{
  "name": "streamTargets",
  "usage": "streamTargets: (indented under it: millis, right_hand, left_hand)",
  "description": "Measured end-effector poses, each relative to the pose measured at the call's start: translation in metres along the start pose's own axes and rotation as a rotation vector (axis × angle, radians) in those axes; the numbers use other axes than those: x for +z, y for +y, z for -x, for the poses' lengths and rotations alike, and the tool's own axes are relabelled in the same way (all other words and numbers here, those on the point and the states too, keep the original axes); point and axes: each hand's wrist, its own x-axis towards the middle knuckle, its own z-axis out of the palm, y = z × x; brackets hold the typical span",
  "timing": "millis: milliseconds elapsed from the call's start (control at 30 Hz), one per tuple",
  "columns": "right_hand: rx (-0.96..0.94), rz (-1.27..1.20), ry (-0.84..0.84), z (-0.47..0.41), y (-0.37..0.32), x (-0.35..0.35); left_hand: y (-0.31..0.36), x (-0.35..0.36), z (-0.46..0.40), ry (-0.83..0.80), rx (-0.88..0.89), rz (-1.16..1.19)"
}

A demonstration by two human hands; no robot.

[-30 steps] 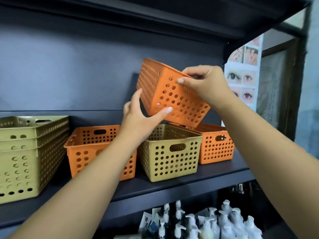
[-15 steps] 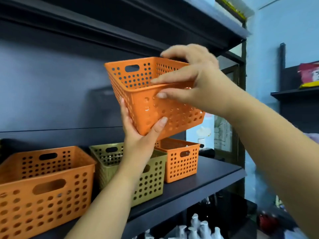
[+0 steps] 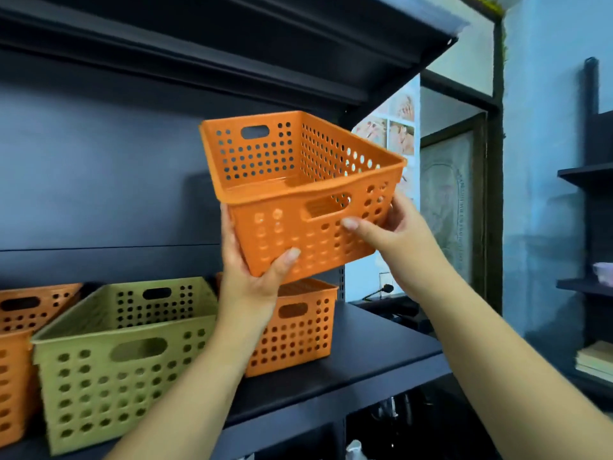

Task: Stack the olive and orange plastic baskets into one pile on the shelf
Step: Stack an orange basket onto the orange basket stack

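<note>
I hold an orange perforated basket (image 3: 298,197) upright in the air above the shelf. My left hand (image 3: 252,277) grips its lower left corner from below. My right hand (image 3: 391,227) grips its right side, thumb across the front. Directly beneath it a second orange basket (image 3: 295,330) stands on the dark shelf (image 3: 374,350). To its left sits an olive basket (image 3: 126,356), and a third orange basket (image 3: 20,346) is cut off by the left edge of the frame.
A dark upper shelf (image 3: 298,44) hangs close above the raised basket. The shelf's right end is bare up to its edge. A poster (image 3: 398,131) and a framed door lie beyond; another shelving unit (image 3: 590,227) stands at far right.
The held basket has turned from tilted to upright and now faces me front-on. My right hand shifted from its top rim to its right side. The view has swung right.
</note>
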Motion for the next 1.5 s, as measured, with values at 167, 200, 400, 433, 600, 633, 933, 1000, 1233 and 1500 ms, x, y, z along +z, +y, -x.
streamTargets:
  millis: [167, 200, 400, 433, 600, 633, 933, 1000, 1233, 1500]
  right_hand:
    - [0.046, -0.072, -0.004, -0.010, 0.050, -0.003]
    - [0.057, -0.079, 0.003, -0.014, 0.060, -0.003]
    - [0.151, -0.097, 0.004, -0.027, 0.114, 0.004]
    - [0.165, -0.092, -0.014, -0.029, 0.122, 0.006]
    - [0.198, -0.060, -0.104, -0.037, 0.148, 0.009]
    - [0.191, -0.049, -0.109, -0.037, 0.152, 0.010]
    - [0.193, -0.167, -0.018, -0.001, 0.189, 0.018]
    - [0.166, -0.157, -0.013, 0.004, 0.192, 0.020]
    - [0.144, -0.188, -0.016, 0.003, 0.194, 0.013]
    - [0.215, -0.221, 0.036, 0.002, 0.202, 0.014]
  left_hand:
    - [-0.031, 0.002, -0.007, 0.014, -0.040, -0.132]
    - [-0.037, -0.001, -0.010, 0.013, -0.047, -0.180]
    - [-0.073, -0.016, -0.023, 0.024, -0.085, -0.436]
    - [-0.077, -0.018, -0.024, 0.035, -0.089, -0.470]
    - [-0.086, -0.025, -0.021, 0.072, -0.132, -0.554]
    - [-0.087, -0.025, -0.020, 0.074, -0.136, -0.556]
    - [-0.093, -0.010, 0.000, 0.254, -0.159, -0.593]
    - [-0.094, -0.007, 0.002, 0.302, -0.151, -0.615]
    - [-0.106, 0.002, 0.011, 0.384, -0.137, -0.670]
    - [-0.116, 0.002, 0.019, 0.490, -0.115, -0.786]
